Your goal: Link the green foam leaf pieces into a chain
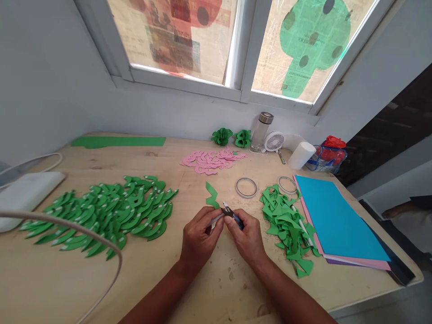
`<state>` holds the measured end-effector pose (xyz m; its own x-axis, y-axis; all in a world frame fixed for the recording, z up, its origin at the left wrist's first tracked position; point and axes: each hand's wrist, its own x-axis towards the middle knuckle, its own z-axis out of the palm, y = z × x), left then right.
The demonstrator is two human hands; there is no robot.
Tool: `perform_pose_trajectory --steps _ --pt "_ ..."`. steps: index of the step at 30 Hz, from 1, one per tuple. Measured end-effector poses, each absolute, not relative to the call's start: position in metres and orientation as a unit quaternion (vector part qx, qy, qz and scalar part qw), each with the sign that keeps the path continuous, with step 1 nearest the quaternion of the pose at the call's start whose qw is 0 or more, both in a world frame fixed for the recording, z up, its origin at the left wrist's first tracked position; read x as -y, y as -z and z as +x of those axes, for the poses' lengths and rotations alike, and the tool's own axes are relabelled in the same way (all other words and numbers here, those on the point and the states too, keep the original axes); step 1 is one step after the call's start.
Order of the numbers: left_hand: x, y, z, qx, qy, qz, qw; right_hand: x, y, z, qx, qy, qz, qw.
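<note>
Near the middle of the table, my left hand (200,236) is closed and pinches a small wavy strip of green paper (212,195), which sticks up past the fingertips. A thin greyish edge also shows between its fingers; I cannot make out what it is. My right hand (249,236) is wrapped round a pair of scissors (228,209) with dark blades. The blades point up and left, at the lower end of the strip. Most of the scissors' handle is hidden by the fingers. Both hands nearly touch at the thumbs.
Curved green paper pieces (114,213) with white ends lie left; green scraps (286,225) lie right. Pink cutouts (211,161), tape rolls (246,187), a glass bottle (260,132) and a small fan (274,141) sit farther back. Coloured sheets (337,220) lie right. A cable (111,245) arches at left.
</note>
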<state>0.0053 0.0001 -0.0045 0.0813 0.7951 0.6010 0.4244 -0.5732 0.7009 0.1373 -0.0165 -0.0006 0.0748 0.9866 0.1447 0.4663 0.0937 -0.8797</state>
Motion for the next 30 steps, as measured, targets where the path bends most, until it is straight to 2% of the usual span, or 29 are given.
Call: perform_pose_trajectory --steps 5,13,21,25,30 --pt "-0.003 0.007 0.002 -0.436 -0.539 0.702 0.165 0.015 -0.001 0.143 0.599 -0.285 -0.606 0.439" --pt "-0.019 0.000 -0.001 -0.472 -0.559 0.672 0.114 0.003 -0.005 0.167 0.504 -0.228 -0.631 0.543" --pt "-0.045 0.015 0.049 -0.446 -0.478 0.756 0.038 0.001 -0.005 0.173 0.499 -0.212 -0.621 0.567" --pt "-0.033 0.030 0.065 -0.442 -0.470 0.760 0.079 0.000 -0.004 0.176 0.491 -0.206 -0.614 0.583" --pt "-0.021 0.034 0.068 -0.447 -0.459 0.745 0.185 0.000 -0.005 0.176 0.502 -0.216 -0.607 0.577"
